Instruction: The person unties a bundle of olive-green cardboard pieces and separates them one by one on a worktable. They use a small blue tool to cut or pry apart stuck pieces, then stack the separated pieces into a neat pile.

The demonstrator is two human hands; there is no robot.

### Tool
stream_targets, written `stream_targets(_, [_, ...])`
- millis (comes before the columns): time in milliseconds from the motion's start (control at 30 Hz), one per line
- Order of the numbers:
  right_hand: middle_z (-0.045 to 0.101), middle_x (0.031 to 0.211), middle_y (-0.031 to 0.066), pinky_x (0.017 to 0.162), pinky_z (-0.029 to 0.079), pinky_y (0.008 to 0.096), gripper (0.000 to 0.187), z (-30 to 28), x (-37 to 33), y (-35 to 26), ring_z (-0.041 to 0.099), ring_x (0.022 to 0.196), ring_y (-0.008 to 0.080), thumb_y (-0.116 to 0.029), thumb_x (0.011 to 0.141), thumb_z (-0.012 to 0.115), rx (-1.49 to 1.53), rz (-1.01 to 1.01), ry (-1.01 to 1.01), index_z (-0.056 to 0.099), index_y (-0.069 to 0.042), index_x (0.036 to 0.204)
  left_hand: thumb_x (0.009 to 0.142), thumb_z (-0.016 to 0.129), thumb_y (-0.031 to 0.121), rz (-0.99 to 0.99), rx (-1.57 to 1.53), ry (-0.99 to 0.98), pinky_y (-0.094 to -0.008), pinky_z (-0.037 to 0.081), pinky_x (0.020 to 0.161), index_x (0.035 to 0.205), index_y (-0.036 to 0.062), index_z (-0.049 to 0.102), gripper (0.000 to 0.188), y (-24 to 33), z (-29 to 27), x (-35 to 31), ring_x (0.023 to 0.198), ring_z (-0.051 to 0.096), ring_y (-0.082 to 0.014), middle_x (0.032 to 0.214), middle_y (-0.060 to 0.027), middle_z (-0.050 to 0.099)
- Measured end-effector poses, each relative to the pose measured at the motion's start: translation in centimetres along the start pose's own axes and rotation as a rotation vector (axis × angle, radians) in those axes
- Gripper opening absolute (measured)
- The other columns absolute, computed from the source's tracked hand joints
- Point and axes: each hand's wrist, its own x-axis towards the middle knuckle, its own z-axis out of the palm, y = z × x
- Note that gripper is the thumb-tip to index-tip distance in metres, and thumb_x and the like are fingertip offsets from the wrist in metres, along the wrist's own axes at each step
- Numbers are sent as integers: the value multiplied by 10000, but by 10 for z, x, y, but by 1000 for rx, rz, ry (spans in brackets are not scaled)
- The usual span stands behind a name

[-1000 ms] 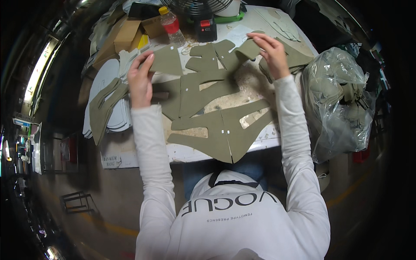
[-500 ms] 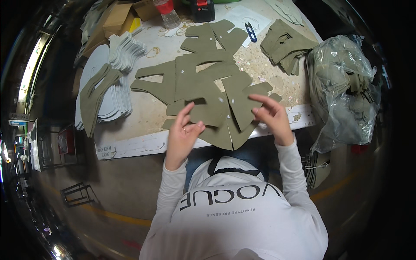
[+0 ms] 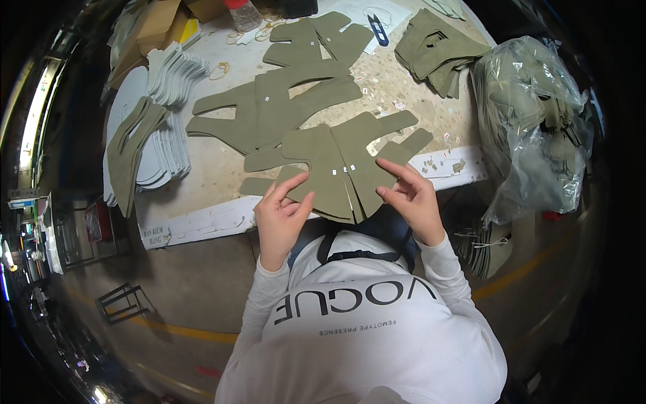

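Flat olive-green cut pieces (image 3: 319,153) lie overlapped at the table's near edge, with slots and arms cut into them and small white stickers on top. My left hand (image 3: 284,214) is at the left side of these pieces, its index finger and thumb apart near their edge. On the other side, my right hand (image 3: 412,202) has its index fingertip and thumb spread at the right-hand piece (image 3: 363,145). Neither hand visibly grips a piece. Behind them rests a wider olive stack (image 3: 269,111), and farther back another olive group (image 3: 316,40).
Blue-handled thread snips (image 3: 378,30) lie on white paper at the back. An olive stack (image 3: 437,50) sits back right, beside a clear plastic bag (image 3: 531,128) of pieces. At left are pale grey stacked pieces (image 3: 161,161) under an olive piece (image 3: 134,151), near a cardboard box (image 3: 158,27).
The front olive pieces have shifted and now lie side by side, stickers close together at the middle seam. My hands stay on either side of them. The whole view has tilted slightly.
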Motion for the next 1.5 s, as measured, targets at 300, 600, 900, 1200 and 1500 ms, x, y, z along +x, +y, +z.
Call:
stream_targets(300, [506,892,-2,613,477,191,481,12,-10,1,565,716,46,43,816,710,-166,-115,40,615,-8,1285,802,727,-32,-5,90,1,-174,451,565,1159,-12,672,361,6,2,-16,600,582,-26,1028,-83,586])
stream_targets(600, [506,861,20,605,486,201,437,11,-12,4,586,642,64,24,836,701,-244,-102,8,640,-39,1265,815,727,3,147,282,20,-212,493,548,1138,17,691,325,2,2,-16,592,649,-84,906,-107,640])
stream_targets(900, [550,704,84,547,464,263,363,-3,-9,-5,592,566,144,-51,829,701,-540,-219,-4,676,-46,1192,899,676,76,-226,250,-111,-194,452,479,1119,51,719,225,19,-24,-14,482,573,-60,655,-50,632])
stream_targets(1200, [518,839,53,589,481,323,488,5,-21,-6,554,718,205,-115,709,768,-898,-658,-60,675,-139,1188,944,625,69,-73,87,42,-176,467,547,1083,4,717,179,16,-36,-10,577,571,-46,669,-23,629])
stream_targets(1500, [550,804,79,568,494,322,463,22,-34,-2,574,633,208,27,705,687,-646,-565,163,710,-87,1153,1039,461,221,-70,-133,-229,-287,562,699,1344,19,515,370,27,35,18,786,705,-189,1067,-185,666])
